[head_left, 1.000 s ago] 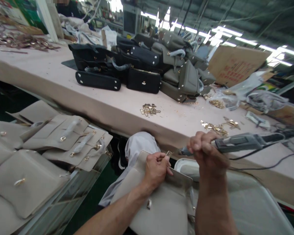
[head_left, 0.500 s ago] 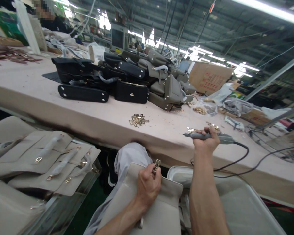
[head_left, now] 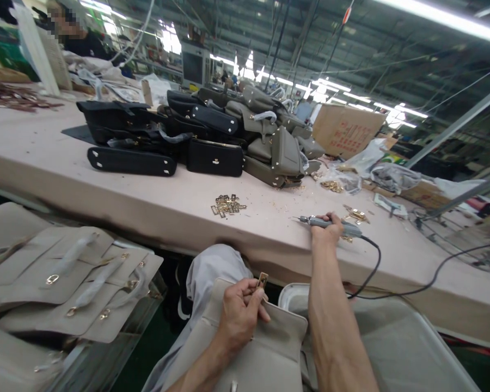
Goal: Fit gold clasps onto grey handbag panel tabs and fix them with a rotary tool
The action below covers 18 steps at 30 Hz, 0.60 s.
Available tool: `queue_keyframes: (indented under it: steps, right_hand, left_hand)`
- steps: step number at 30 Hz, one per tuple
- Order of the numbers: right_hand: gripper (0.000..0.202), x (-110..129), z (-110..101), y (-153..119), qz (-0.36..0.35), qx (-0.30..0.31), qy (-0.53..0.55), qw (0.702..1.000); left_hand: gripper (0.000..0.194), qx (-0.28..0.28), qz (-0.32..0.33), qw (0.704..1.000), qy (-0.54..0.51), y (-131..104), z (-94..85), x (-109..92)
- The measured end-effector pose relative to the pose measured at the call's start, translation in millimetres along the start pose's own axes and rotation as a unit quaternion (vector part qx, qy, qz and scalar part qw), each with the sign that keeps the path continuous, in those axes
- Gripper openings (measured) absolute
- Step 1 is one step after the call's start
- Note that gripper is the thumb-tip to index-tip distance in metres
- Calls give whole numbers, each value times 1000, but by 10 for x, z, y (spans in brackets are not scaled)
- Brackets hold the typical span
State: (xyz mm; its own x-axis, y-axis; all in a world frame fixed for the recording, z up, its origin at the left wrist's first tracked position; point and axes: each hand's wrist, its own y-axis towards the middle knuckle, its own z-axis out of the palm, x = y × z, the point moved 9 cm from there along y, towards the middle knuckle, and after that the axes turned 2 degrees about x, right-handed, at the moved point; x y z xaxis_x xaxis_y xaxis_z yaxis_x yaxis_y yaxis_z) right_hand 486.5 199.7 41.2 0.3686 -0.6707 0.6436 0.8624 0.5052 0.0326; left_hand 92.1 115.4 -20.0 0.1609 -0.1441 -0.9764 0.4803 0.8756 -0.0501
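Observation:
My left hand (head_left: pixel 242 310) pinches a small gold metal clasp (head_left: pixel 262 280) at the upper edge of a beige handbag (head_left: pixel 269 348) on my lap. Its fingers are closed around the clasp and the edge of the bag's flap. Out over the table, my right hand (head_left: pixel 329 227) is wrapped around a grey electric screwdriver (head_left: pixel 316 221), whose thin bit points left. A small heap of gold rectangular frames (head_left: pixel 227 206) lies left of the bit. More gold fittings (head_left: pixel 356 214) rest just beyond the screwdriver.
Black handbags (head_left: pixel 133 161) and olive-grey handbags (head_left: pixel 286 158) are piled across the table (head_left: pixel 155 196). Several beige handbags (head_left: pixel 77 272) lie at my left. A pale bin (head_left: pixel 404 337) stands at my right. The screwdriver's black cord (head_left: pixel 378 261) trails off right. A person (head_left: pixel 81 41) is at the back left.
My right hand has moved slightly left and closer to the tabletop with the screwdriver. The left hand's fingers have shifted on the clasp, which shows a different face.

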Motion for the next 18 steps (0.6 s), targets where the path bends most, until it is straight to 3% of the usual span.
queue_keyframes:
  steps: [6,18]
  right_hand:
    - [27,-75,-133,63,-4,-78,27,997]
    - [21,-114,-161,72,-9,-109,26,994]
  left_hand:
    - [28,-3,-4,1000,-4,20,-2,13]
    - [28,-2,-4,1000,-13,32,-19,53]
